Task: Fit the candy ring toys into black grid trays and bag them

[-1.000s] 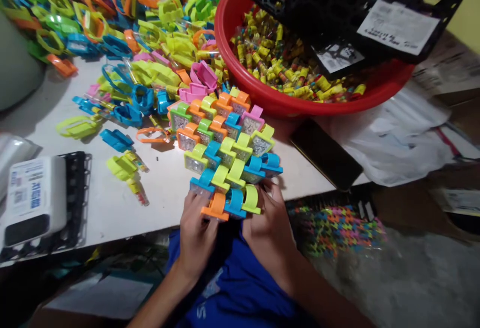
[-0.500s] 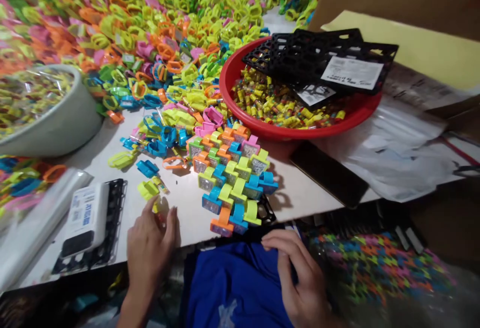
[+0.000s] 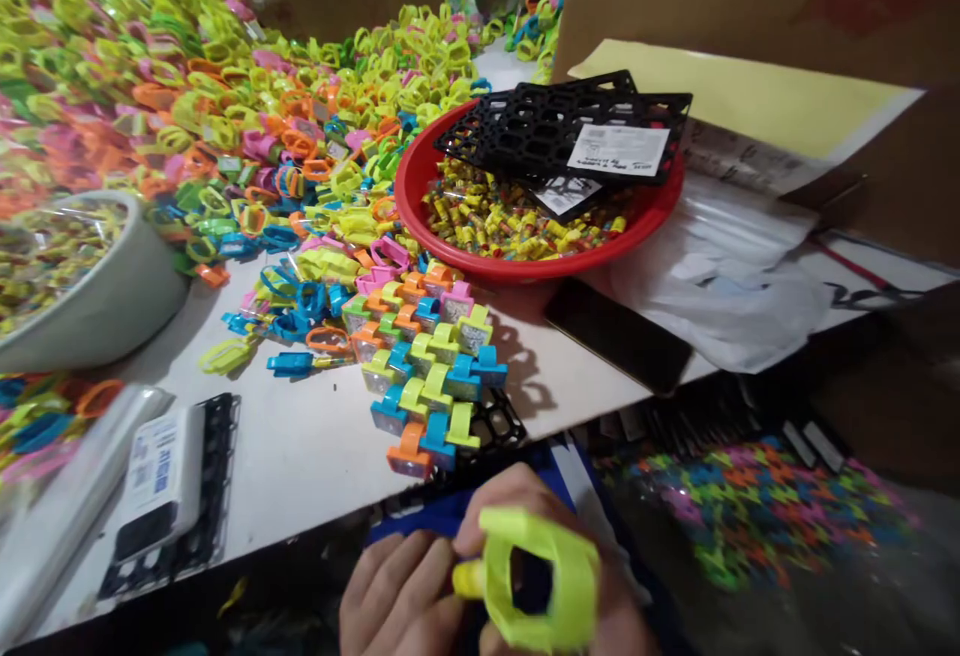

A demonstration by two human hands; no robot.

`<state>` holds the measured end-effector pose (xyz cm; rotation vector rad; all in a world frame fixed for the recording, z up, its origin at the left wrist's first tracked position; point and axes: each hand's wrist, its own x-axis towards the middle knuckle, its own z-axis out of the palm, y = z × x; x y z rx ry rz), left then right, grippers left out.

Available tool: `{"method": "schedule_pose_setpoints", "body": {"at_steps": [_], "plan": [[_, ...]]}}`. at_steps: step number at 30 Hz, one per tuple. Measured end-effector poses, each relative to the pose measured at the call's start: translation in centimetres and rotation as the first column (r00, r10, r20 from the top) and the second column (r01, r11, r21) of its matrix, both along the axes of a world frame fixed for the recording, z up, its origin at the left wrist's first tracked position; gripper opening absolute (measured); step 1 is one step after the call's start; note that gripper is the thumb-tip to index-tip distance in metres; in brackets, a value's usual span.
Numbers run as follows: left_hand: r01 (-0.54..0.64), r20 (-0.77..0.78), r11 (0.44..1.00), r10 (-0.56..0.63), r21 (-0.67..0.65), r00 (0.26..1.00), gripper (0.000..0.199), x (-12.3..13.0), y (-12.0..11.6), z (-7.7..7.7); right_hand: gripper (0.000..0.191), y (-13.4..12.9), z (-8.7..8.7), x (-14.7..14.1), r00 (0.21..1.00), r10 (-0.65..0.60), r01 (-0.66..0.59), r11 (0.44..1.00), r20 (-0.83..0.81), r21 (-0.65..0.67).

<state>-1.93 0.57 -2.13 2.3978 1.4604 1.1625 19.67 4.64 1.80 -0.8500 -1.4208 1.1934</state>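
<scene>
Low in front of me, my right hand is closed around a yellow-green toy watch, its looped strap facing up. A small yellow-capped tube sticks out at the watch's left side. My left hand has its fingers curled against that tube; their tips are partly hidden. Ahead of both hands, rows of coloured toy watches stand on a black perforated tray at the table edge. A blue toy watch lies left of them with a small tube beside it.
A red basin of small yellow tubes has black trays across it. Left stands a grey-white tub. A phone, plastic bags, a white device and a big heap of toy watches surround the work spot.
My left hand has left the table; the yellow-green watch and tube that lay by it are now in my hands. Both hands have come together below the table edge. The view has shifted.
</scene>
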Motion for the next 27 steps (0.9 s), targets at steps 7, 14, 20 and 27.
{"method": "schedule_pose_setpoints", "body": {"at_steps": [7, 14, 20, 27], "plan": [[0.084, -0.160, 0.985, -0.059, 0.153, 0.985, 0.036, -0.9, 5.9, 3.6, 0.010, 2.2, -2.5, 2.6, 0.941, -0.336, 0.324, 0.929, -0.040, -0.181], [0.193, -0.306, 0.981, -0.186, -0.010, 0.934, 0.051, 0.8, 11.7, 6.3, 0.011, 5.2, -6.3, 3.2, 0.973, -0.213, 0.230, 0.935, 0.089, -0.270], [0.254, -0.341, 0.964, -0.263, -0.072, 0.903, 0.053, 2.1, 13.2, 5.3, 0.027, 5.9, -6.8, 2.1, 0.987, -0.082, 0.114, 0.964, 0.139, -0.240], [0.281, -0.244, 0.957, -0.290, -0.071, 0.925, 0.047, 2.0, 12.5, 5.2, 0.042, 5.8, -5.6, 3.9, 0.985, 0.074, -0.015, 0.936, 0.154, -0.352]]}}
